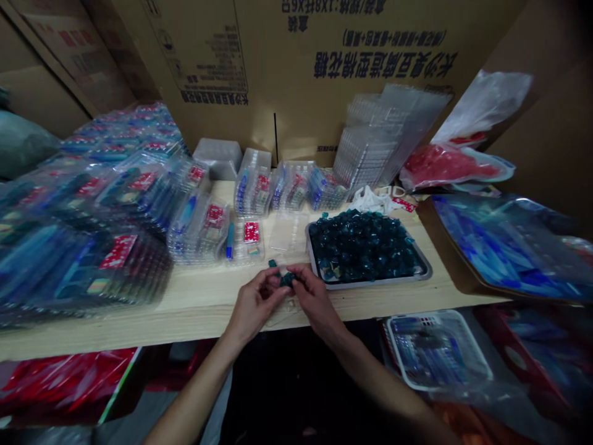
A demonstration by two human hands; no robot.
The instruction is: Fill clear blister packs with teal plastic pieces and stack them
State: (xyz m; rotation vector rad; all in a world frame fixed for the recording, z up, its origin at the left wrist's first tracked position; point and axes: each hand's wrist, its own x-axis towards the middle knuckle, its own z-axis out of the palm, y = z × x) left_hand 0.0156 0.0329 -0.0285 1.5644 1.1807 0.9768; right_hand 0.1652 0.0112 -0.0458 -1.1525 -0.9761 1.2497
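Observation:
Near the front edge of the table, my left hand [254,301] and my right hand [315,298] meet with bent fingertips around a small dark teal piece [287,279]. Its exact kind is too small and blurred to tell. Another teal bit [272,264] shows just above the left fingers. Right of my hands stands a shallow tray [377,283] heaped with similar shiny teal pieces [364,244]. Just beyond my fingers lies a clear plastic blister tray [288,232]. Beside that, a filled blister tray [249,241] holds a red patterned card and a blue pen-like item.
Stacks of filled blister trays [125,247] crowd the left. Empty clear trays [370,148] stand at the back, before a large carton [278,62]. At right are a red-filled bag [451,165] and a carton of blue packets [500,247]. Below sits a white basket [479,364].

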